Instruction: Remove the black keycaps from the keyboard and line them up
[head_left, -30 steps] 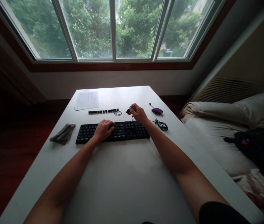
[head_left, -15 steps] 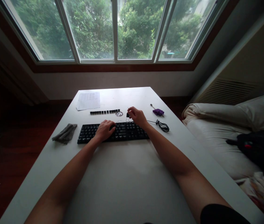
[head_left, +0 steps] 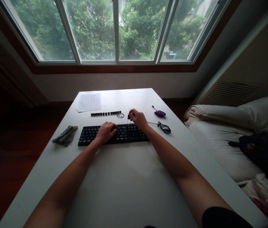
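A black keyboard (head_left: 121, 134) lies across the white table with its keys facing up. My left hand (head_left: 106, 131) rests on its left-middle part, fingers spread loosely over the keys and thumb apart. Above the right part of the keyboard, my right hand (head_left: 137, 118) pinches a wire keycap puller (head_left: 129, 117). It has a small dark handle, and thin wires run down from it toward the keys. Whether the wire ends grip a key is too small to tell. Behind the keyboard stands a row of loose black keycaps (head_left: 106, 113), with a round shiny item (head_left: 120, 116) at its right end.
A grey cloth (head_left: 65, 136) lies left of the keyboard. Printed paper (head_left: 89, 102) is at the far left of the white table (head_left: 124, 177). To the right are a coiled black cable (head_left: 164, 127), a purple pouch (head_left: 159, 113) and a small brush-like stick (head_left: 154, 108).
The view has shifted very slightly. Both hands keep practically the same place and hold, and nothing on the table has visibly moved.
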A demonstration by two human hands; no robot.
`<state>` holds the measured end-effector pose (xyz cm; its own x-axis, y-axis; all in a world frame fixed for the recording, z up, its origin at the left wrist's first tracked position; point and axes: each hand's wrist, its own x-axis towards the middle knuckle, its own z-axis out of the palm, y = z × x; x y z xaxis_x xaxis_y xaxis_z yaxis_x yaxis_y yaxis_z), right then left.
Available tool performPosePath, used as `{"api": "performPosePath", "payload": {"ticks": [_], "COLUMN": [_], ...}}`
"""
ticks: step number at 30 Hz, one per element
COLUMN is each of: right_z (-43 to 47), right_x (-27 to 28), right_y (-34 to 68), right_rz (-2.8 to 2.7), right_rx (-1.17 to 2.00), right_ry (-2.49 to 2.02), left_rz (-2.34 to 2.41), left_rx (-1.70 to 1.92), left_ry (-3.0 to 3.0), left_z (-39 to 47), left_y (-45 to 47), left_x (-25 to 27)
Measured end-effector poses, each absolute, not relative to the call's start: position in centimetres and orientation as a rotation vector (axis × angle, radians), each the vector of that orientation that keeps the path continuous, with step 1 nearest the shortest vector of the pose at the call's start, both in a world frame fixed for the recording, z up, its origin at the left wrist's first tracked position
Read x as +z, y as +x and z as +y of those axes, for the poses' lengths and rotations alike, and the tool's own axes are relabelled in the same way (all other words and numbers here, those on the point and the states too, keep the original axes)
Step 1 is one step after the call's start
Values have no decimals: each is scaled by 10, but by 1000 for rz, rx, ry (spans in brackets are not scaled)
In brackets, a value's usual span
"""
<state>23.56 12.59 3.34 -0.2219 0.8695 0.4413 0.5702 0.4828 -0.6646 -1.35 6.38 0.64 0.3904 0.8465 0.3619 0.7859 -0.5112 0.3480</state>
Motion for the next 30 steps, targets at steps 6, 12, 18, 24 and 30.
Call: {"api": "performPosePath", "payload": {"ticks": [6, 12, 18, 24, 30], "right_z": [126, 120, 120, 125, 130], "right_x": [30, 41, 41, 31, 21], "right_y": [239, 247, 251, 254, 257], "right_rz": [-1992, -2152, -2073, -1906, -1808], "right_rx": [581, 615, 756, 901, 882], "right_ry": [-1097, -955, -947, -957, -1021], "left_rz": [1497, 1487, 1501, 1495, 1471], "left_rx": [751, 758, 762, 778, 785], "left_ry": [2500, 2504, 2494, 2498, 2510], "left_z": [63, 63, 63, 63, 63], "left_y": [-12, -12, -13, -14, -15], "left_x": [8, 9, 8, 6, 7]}}
